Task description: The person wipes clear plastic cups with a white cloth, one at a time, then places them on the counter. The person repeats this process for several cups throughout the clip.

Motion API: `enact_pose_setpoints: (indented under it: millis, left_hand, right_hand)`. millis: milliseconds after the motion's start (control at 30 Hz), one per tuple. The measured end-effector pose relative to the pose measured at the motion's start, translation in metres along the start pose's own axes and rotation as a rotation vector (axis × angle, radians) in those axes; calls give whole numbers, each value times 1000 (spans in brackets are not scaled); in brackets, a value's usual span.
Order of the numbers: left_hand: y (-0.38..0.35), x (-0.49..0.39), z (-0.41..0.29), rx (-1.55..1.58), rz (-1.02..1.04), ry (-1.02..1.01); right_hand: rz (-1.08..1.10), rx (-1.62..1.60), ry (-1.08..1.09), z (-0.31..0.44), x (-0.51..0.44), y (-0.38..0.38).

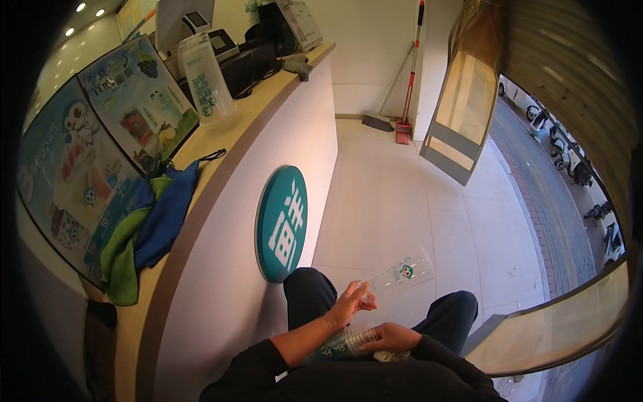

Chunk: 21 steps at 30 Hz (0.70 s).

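Observation:
My left hand (354, 301) holds one clear plastic cup (405, 271) with a printed cartoon face by one end, out over the floor in front of my knees. In my lap, my right hand (389, 337) grips the rims of a nested stack of clear plastic cups (334, 346), which lies on its side below my left forearm. A crumpled whitish cloth or glove (392, 356) lies just under my right hand.
On the counter (241, 118) at left stand a tall plastic cup (208, 85), poster boards (135, 100), devices, and blue (168, 216) and green cloths (120, 261). A red-handled tool (403, 131) and a broom (378, 122) lean by the far wall. Transparent curtain strips (459, 115) hang at right.

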<state>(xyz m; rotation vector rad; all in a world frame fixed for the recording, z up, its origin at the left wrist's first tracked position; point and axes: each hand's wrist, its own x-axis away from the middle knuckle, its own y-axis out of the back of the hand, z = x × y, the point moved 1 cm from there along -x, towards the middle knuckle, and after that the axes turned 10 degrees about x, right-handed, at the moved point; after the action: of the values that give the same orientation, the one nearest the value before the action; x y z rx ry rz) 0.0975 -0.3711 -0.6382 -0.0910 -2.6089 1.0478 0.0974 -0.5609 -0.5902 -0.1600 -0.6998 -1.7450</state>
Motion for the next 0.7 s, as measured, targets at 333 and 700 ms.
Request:
enact_pose_setpoints:
  millis: [333,700]
  left_hand:
    - [-50,5,-59,-125,41,-281]
    - [-229,1,-276,-135,236,-902]
  right_hand:
    - [85,19,6,2,0,2]
    - [95,-11,-30,24,14,6]
